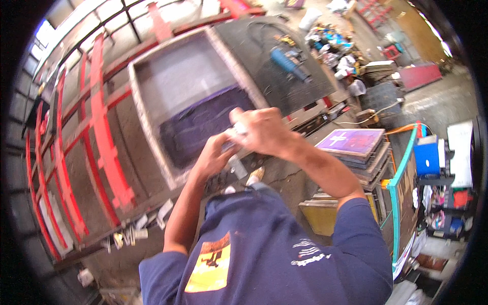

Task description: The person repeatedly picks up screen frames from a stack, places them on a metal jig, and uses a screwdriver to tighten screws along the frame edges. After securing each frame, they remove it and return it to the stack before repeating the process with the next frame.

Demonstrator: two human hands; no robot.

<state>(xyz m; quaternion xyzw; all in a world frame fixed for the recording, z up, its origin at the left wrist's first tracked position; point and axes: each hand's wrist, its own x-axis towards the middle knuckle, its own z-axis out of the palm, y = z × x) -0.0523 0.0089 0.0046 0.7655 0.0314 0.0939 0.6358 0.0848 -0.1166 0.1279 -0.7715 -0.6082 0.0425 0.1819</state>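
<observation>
My left hand (pixel 215 155) and my right hand (pixel 264 130) come together above the near edge of a large framed screen (pixel 207 66). Both have curled fingers around a small whitish thing (pixel 238 130), mostly hidden by them and too blurred to name. The screen has a pale, worn wooden frame. Its far part is light grey mesh, and its near part carries a dark purple coating (pixel 195 124) with an uneven upper edge. Just below my hands, a flat grey piece (pixel 237 166) shows near the table's edge.
Right of the screen, a blue power tool (pixel 291 62) lies on a dark board (pixel 264 40). Red metal bars (pixel 104 127) stand out on the left. A stack of frames (pixel 353 145) with a purple top is at my right, beside a turquoise-edged rack (pixel 395 203). Clutter covers the far-right floor.
</observation>
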